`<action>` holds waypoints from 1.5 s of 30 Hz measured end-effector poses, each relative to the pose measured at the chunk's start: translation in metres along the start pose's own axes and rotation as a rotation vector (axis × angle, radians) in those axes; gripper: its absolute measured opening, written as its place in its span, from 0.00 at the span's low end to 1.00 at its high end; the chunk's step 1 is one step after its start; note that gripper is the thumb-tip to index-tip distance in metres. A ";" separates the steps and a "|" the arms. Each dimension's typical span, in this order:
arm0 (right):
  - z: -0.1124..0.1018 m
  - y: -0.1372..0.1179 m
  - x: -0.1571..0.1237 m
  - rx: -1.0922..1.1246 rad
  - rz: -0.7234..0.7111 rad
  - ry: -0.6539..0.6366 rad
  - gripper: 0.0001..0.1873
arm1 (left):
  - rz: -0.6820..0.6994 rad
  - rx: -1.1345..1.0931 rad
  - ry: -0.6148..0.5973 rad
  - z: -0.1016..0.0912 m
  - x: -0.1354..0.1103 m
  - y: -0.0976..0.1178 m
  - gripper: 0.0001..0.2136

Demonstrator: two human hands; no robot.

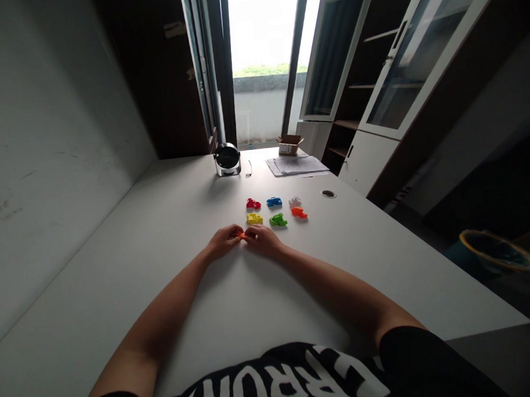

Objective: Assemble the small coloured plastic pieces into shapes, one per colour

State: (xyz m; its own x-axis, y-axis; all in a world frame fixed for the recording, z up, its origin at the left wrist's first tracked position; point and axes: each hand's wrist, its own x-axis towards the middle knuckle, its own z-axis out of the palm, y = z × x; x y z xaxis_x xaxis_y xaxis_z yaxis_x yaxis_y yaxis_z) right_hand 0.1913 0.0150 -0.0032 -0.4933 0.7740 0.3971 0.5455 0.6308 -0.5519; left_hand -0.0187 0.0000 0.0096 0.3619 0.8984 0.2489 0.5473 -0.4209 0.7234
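My left hand (225, 241) and my right hand (263, 241) meet on the white desk (158, 230), with their fingertips pinching a small orange-red plastic piece (239, 235) between them. Most of that piece is hidden by my fingers. Just beyond my hands lie several small plastic pieces in two rows: a red one (253, 204), a blue one (274, 202), a whitish one (295, 202), an orange one (299, 212), a green one (278, 220) and a yellow one (254, 219). The yellow piece lies nearest my right hand, without touching it.
A small black-and-silver desk fan (227, 159) and a stack of papers (296, 165) stand at the far end of the desk, with an open cardboard box (289, 145) behind the papers. A cable grommet (329, 194) is set in the desktop. A wall borders the left side, and a glass-fronted cabinet (400, 50) stands to the right.
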 end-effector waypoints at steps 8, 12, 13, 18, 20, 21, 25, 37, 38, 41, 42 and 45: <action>0.001 0.001 0.000 0.004 -0.007 0.012 0.04 | 0.000 0.005 -0.003 0.000 0.000 -0.001 0.09; 0.001 0.000 0.000 0.007 -0.008 0.009 0.05 | -0.008 0.008 -0.006 -0.001 0.000 0.000 0.09; 0.001 0.000 0.000 0.007 -0.007 0.007 0.05 | -0.012 0.007 -0.009 -0.001 0.000 0.001 0.10; 0.002 0.001 0.000 0.006 -0.009 0.013 0.05 | -0.015 0.003 -0.018 -0.001 0.000 0.001 0.10; 0.002 0.001 0.001 0.007 -0.006 0.013 0.05 | -0.015 0.006 -0.015 -0.001 0.000 0.001 0.09; 0.002 0.001 0.001 0.008 -0.005 0.012 0.05 | -0.016 0.007 -0.014 -0.001 0.000 0.002 0.09; 0.002 0.001 0.001 0.007 -0.006 0.008 0.05 | -0.022 0.006 -0.010 -0.002 -0.001 0.004 0.09; 0.002 0.002 0.001 0.005 0.003 -0.001 0.03 | -0.011 -0.016 -0.009 0.001 0.000 -0.001 0.10; 0.002 0.002 0.001 0.003 0.002 0.001 0.03 | -0.010 -0.011 -0.008 0.001 0.000 -0.001 0.10; 0.002 0.003 0.000 0.002 -0.005 0.011 0.03 | -0.004 0.003 0.000 0.001 0.000 -0.001 0.09; 0.003 0.003 0.000 0.003 -0.010 0.015 0.03 | -0.001 0.005 0.002 0.001 0.000 -0.001 0.09; 0.003 0.003 0.000 0.007 -0.020 0.024 0.03 | 0.008 0.007 0.003 0.001 0.000 -0.002 0.08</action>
State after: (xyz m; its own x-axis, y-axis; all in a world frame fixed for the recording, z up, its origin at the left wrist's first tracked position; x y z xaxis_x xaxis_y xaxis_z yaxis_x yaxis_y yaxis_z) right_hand 0.1910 0.0168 -0.0073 -0.4876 0.7624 0.4255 0.5311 0.6458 -0.5485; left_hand -0.0194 0.0010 0.0073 0.3637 0.8955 0.2566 0.5495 -0.4287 0.7172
